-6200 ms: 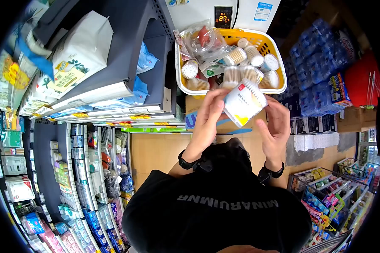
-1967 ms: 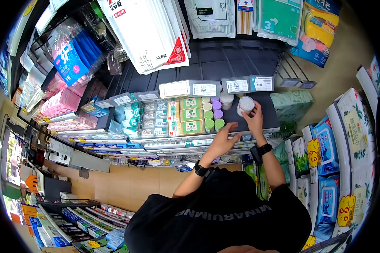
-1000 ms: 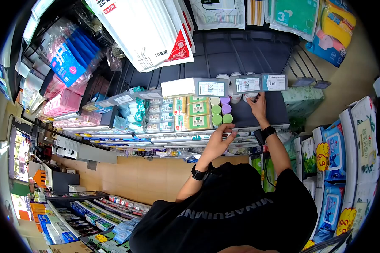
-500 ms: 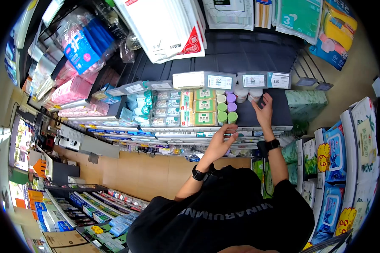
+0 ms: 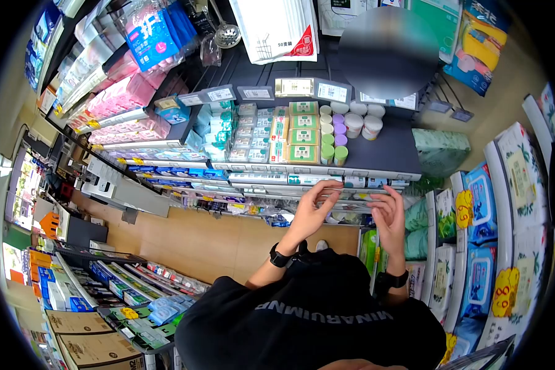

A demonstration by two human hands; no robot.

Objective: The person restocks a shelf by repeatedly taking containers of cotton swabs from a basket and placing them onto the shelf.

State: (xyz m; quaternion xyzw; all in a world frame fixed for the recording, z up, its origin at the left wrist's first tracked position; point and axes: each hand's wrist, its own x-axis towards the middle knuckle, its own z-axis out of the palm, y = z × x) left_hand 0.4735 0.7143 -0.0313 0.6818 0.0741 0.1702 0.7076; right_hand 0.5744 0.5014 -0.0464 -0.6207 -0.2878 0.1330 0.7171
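Observation:
Both hands are off the shelf, in front of its edge. My left hand (image 5: 316,206) has its fingers curved and apart, with nothing in them. To its right, my right hand (image 5: 388,217) is raised with loosely bent fingers and holds nothing. On the dark shelf (image 5: 385,154) beyond them stand several round white-lidded tubs (image 5: 372,127). Purple-lidded containers (image 5: 340,129) and green-lidded containers (image 5: 340,154) stand just left of the tubs. Further left are green-and-tan boxes (image 5: 303,137) in a column.
White packs (image 5: 277,31) and a slotted ladle (image 5: 227,35) hang above. Pink packs (image 5: 126,94) lie on the left shelves. Blue wipe packs (image 5: 480,280) fill the right shelves. Cartons (image 5: 95,339) lie at the lower left, beside the tan floor (image 5: 191,240).
My right hand has let go of a white-lidded tub on the shelf and drawn back toward the body. The view has shifted, showing more of the shelf top.

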